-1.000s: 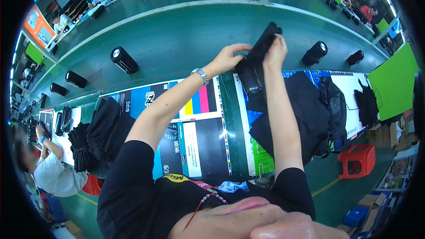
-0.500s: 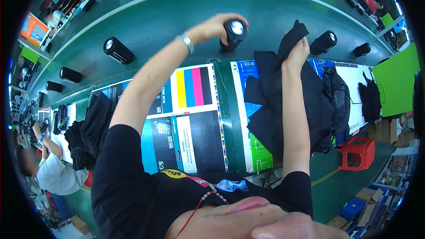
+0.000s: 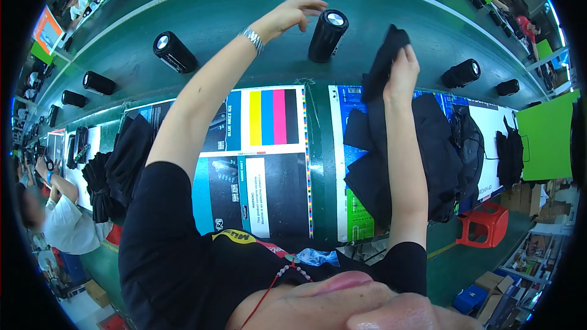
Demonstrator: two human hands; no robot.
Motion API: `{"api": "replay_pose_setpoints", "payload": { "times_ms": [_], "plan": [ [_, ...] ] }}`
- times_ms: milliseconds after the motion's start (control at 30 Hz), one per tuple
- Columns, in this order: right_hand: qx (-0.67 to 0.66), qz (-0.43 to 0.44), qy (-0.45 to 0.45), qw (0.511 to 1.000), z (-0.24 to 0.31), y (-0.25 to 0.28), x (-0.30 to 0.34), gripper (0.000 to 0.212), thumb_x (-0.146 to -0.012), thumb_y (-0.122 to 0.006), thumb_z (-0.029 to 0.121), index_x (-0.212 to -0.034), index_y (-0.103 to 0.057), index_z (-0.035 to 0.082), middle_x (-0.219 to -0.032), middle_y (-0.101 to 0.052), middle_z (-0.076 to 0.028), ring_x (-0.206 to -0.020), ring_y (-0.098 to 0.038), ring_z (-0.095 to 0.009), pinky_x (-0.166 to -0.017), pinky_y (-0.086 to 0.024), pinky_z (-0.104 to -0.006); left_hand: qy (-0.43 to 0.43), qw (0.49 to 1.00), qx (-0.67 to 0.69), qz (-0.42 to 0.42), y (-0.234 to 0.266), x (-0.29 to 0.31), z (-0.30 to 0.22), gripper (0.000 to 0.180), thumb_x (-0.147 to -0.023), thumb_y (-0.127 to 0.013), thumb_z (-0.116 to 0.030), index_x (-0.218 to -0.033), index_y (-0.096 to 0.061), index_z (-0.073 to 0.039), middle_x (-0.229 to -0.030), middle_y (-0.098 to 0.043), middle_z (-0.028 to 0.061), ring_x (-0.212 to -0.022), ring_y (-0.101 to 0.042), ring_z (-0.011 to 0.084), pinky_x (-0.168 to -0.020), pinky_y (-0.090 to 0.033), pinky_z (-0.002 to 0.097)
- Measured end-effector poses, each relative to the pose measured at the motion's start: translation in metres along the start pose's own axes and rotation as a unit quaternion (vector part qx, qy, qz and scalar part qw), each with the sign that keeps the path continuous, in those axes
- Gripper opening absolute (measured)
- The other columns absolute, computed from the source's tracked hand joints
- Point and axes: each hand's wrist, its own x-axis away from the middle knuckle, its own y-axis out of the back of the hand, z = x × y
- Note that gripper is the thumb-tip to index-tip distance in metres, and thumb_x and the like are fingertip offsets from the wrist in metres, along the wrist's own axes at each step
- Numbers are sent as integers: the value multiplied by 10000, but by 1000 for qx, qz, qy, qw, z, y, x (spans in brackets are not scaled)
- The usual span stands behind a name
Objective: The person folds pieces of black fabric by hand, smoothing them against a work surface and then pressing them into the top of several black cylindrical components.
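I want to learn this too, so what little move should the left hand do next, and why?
Perhaps the left hand should move over to the cloth: its fingers seem to hold nothing, the cylinder beside it stands upright, and the right hand holds the cloth alone.

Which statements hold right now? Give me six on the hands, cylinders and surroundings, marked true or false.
1. The right hand holds black cloth. True.
2. The left hand is clamped around the nearest cylinder. False: that hand is empty.
3. A silver wristband is on the left wrist. True.
4. The cylinder nearest the left hand lies on its side. False: it stands upright.
5. The stool is blue. False: it is red.
6. A green panel stands at the view's right. True.
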Motion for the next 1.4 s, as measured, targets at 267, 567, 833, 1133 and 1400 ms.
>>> {"api": "replay_pose_setpoints", "payload": {
  "times_ms": [267, 567, 833, 1133, 1400],
  "plan": [
    [-14, 205, -21, 979, 44, -59, 39, 132, -900, -620, 143, -912, -670, 21, -805, -609, 38, -757, -507, -34, -697, -398, -187, -4, 954, 299, 1, -58, 82, -58, 275, -944, -549, -260, -1132, -609, -69, -1008, -629, 12, -926, -560, 94, -812, -432, 248],
    [-152, 362, -161, 906, 68, -50, 45, 118, -918, -554, 139, -917, -622, 43, -829, -622, 8, -756, -588, -67, -670, -454, -205, -35, 928, 372, 11, -66, 103, -60, 290, -971, -510, -315, -1115, -608, -84, -995, -629, -13, -936, -583, 96, -863, -443, 290],
    [71, 290, 26, 954, 56, -46, 36, 110, -890, -625, 116, -866, -653, 12, -734, -624, 16, -706, -539, -19, -612, -410, -188, 15, 944, 329, -5, -83, 107, -47, 244, -936, -562, -191, -1135, -599, -57, -1084, -622, 12, -939, -595, 107, -867, -465, 274],
    [328, 69, 426, 840, 9, -51, -44, 113, -810, -680, 163, -842, -677, 55, -871, -591, -90, -739, -554, -260, -697, -459, -368, -76, 916, 146, -366, -122, 16, -1, 155, -849, -607, -59, -913, -625, 81, -1004, -572, 139, -873, -609, 200, -821, -474, 296],
    [247, 195, 70, 947, -14, -29, -95, 164, -874, -628, 210, -875, -662, 50, -772, -654, -42, -722, -612, -194, -670, -475, -319, -2, 882, 241, -405, -137, -25, 16, 139, -882, -550, -92, -857, -607, 32, -798, -610, 92, -728, -576, 174, -688, -469, 298]
  ]
}}
